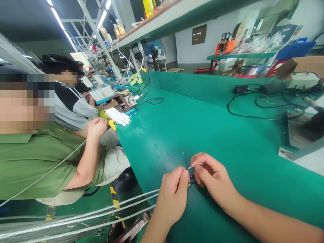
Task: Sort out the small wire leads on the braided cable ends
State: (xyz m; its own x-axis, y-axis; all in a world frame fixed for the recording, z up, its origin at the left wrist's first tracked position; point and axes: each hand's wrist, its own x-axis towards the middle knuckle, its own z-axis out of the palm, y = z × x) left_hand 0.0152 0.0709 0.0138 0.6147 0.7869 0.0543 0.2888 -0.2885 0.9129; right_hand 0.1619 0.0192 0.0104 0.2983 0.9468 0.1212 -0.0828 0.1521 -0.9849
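My left hand (174,192) is closed around the ends of several pale grey cables (121,201), thumb pressed against the index finger. These cables run in from the lower left, past the table edge. My right hand (214,177), just to the right, pinches a thin white wire (197,165) between thumb and fingertips. The wire's other end meets the left thumb. A thin dark strand sticks up between the hands, and dark ends show beneath the fingers. Exactly how these pieces join is hidden by the fingers. Both hands are just above the green tabletop (202,125).
On the left sits a co-worker in a green shirt (58,158), holding a cable; another person sits beyond. A white glove (117,116) lies at the table's left edge. Black cords and an adapter (241,89) lie at the right, near a metal machine base (298,131). A shelf runs overhead.
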